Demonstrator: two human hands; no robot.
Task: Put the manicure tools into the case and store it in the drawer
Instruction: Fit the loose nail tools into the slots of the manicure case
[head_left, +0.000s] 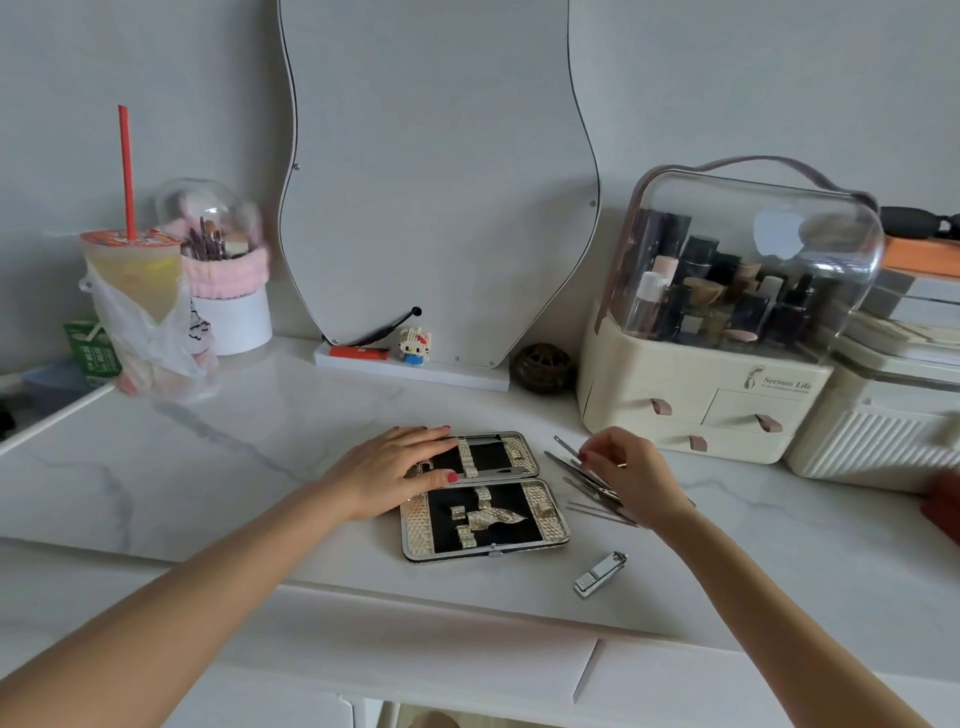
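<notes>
An open manicure case (535, 525) with black lining and gold straps lies flat on the white marble tabletop (234, 467). My left hand (400, 467) rests flat on the left end of its far half, fingers straight, where thin metal tools sit under a strap. Right of the case lies a loose pile of thin metal manicure tools (587, 488). My right hand (628, 475) hovers over that pile with fingers curled down onto it; whether it pinches one is unclear. A silver nail clipper (600, 574) lies alone near the front edge.
A cream cosmetics organiser (701, 410) with small drawers and a clear dome stands at the back right, a white ribbed box (872, 441) beside it. A wavy mirror (436, 182), a drink cup (130, 275), a brush holder (228, 312) and a brown jar (543, 368) line the back.
</notes>
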